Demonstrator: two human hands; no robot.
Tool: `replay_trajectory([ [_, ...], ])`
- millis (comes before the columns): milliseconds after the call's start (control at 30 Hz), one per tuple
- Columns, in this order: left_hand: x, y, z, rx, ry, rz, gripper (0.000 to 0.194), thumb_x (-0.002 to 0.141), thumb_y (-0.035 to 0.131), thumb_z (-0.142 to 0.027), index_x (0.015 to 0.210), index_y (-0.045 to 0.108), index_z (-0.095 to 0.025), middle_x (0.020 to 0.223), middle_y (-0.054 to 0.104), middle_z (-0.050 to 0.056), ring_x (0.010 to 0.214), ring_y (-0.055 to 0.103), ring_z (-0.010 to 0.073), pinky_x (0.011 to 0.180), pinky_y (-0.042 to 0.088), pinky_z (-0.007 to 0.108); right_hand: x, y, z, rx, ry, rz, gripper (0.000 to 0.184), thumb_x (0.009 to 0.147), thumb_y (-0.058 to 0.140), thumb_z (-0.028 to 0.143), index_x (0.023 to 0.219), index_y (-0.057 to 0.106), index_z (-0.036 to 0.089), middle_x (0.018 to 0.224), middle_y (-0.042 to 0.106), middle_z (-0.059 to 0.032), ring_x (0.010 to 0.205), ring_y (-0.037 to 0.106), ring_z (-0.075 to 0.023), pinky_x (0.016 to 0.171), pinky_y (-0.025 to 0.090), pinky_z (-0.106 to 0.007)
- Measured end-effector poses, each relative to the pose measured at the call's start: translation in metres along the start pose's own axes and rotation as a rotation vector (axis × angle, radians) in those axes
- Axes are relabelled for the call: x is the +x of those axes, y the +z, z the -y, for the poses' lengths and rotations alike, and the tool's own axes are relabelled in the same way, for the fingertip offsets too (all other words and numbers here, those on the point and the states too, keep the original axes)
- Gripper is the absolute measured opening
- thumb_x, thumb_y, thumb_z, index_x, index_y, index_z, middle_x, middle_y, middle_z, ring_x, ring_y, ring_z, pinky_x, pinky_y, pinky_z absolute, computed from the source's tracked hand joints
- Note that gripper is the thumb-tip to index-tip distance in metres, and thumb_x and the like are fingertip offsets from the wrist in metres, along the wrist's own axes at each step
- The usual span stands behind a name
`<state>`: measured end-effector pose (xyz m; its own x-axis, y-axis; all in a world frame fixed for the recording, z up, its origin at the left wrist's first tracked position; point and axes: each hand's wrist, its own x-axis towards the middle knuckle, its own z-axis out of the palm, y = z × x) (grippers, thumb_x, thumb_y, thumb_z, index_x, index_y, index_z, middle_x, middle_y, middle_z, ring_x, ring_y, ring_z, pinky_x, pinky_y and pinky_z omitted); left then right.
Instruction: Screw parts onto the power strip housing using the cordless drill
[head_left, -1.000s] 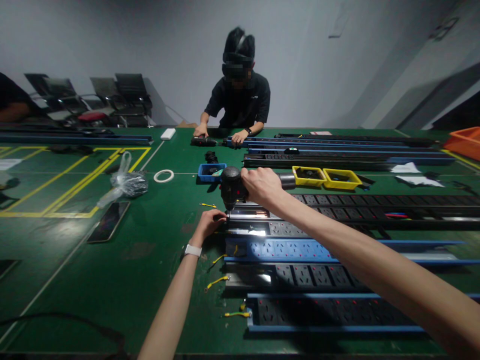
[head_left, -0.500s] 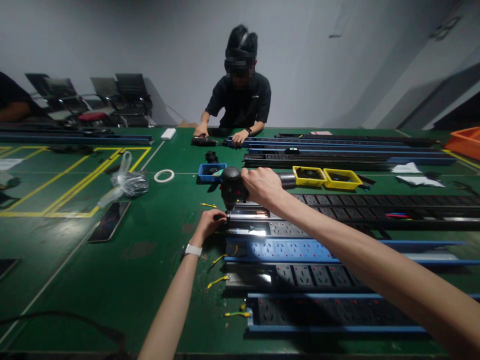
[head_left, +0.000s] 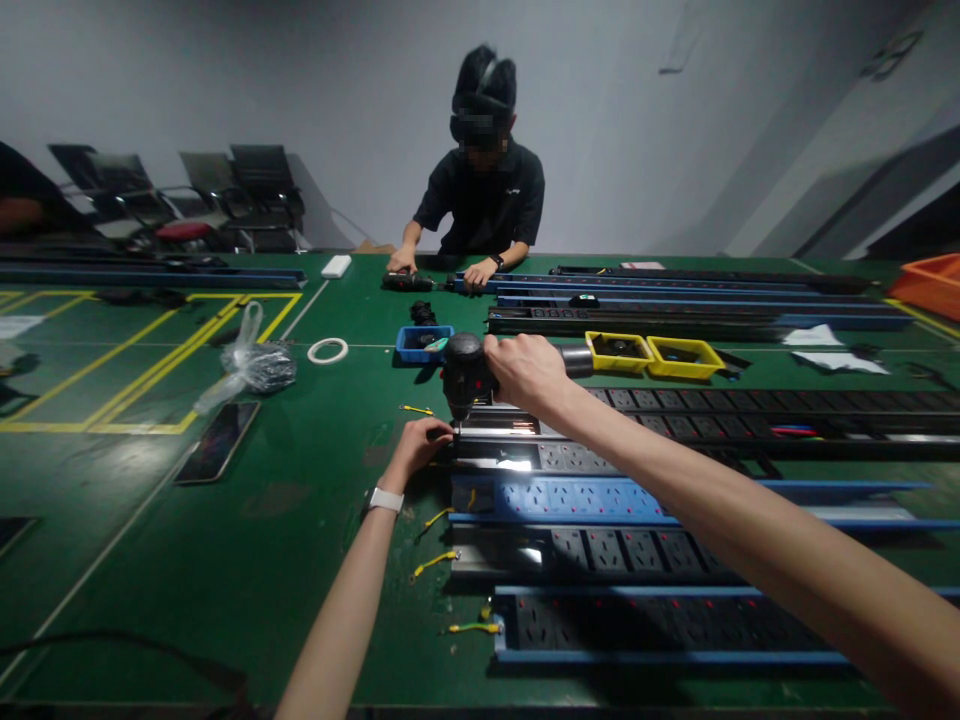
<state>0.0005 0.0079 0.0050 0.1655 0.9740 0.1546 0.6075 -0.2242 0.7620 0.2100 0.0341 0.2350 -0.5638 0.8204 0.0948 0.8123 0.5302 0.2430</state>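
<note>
My right hand (head_left: 526, 372) is wrapped round a black power screwdriver (head_left: 463, 372), held upright with its bit pointing down. The bit is at the left end of a power strip (head_left: 501, 428) with a dark metal housing. My left hand (head_left: 421, 447) is closed at that same end, fingertips pinched beside the bit; what they hold is too small to make out. Nearer to me lie a blue power strip (head_left: 577, 499), a black one (head_left: 600, 552) and another blue-edged one (head_left: 637, 625). Short yellow-green wires (head_left: 435, 565) stick out from their left ends.
Beyond the screwdriver are a blue bin (head_left: 424, 345) and two yellow bins (head_left: 682, 358) of small parts. A phone (head_left: 217, 443), a plastic bag (head_left: 262, 365) and a tape roll (head_left: 328, 351) lie left. Across the green table (head_left: 300, 580), a co-worker (head_left: 484, 195) handles another power screwdriver (head_left: 407, 282).
Almost nothing differs. Both my hands and the screwdriver stay at the strip's end, and the co-worker's head and torso have shifted slightly.
</note>
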Motion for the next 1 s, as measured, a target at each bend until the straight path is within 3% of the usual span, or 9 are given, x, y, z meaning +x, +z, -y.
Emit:
replay_trajectory([
  [1000,0.0001,0.0006,0.0023,-0.007,0.001,-0.015,0.025,0.082,0.069,-0.04,0.09,0.076,-0.017,0.093,0.074,0.005,0.085,0.067,0.0142,0.081,0.05,0.022,0.0016,0.0022,-0.0004,-0.012,0.011,-0.01,0.035,0.075,0.059,0.026,0.107,0.058,0.013,0.091,0.07,-0.0113,0.088,0.07,-0.027,0.064,0.037,-0.024],
])
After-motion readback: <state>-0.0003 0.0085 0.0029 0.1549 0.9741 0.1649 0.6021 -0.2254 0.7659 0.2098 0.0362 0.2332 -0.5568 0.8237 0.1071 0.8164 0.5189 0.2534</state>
